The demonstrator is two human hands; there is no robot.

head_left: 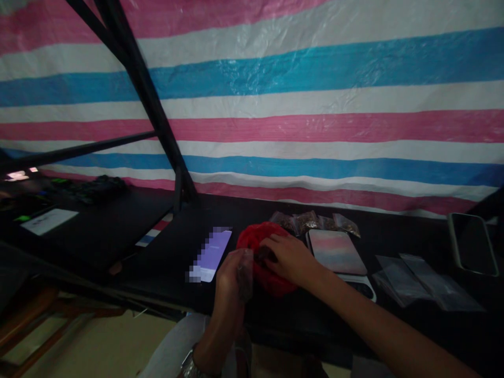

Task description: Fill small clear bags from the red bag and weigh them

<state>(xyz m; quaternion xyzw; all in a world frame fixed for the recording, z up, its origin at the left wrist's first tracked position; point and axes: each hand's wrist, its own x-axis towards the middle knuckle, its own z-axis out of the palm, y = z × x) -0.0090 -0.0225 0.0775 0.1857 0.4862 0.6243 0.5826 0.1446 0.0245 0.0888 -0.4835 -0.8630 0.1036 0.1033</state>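
My left hand (pixel 231 277) holds a small clear plastic bag (pixel 245 273) upright near the front edge of the black table (pixel 165 252). My right hand (pixel 289 257) reaches into a red bag (pixel 260 237) that lies on the table just beside the left hand; its fingertips are hidden in the opening, so what they pinch cannot be seen. A lit phone (pixel 212 253) lies flat to the left of both hands.
A small scale with a reflective plate (pixel 337 251) sits right of the red bag, with several filled little packets (pixel 315 221) behind it. Empty clear bags (pixel 425 283) lie at the right, beside a dark phone (pixel 472 242). A striped tarp (pixel 315 105) hangs behind.
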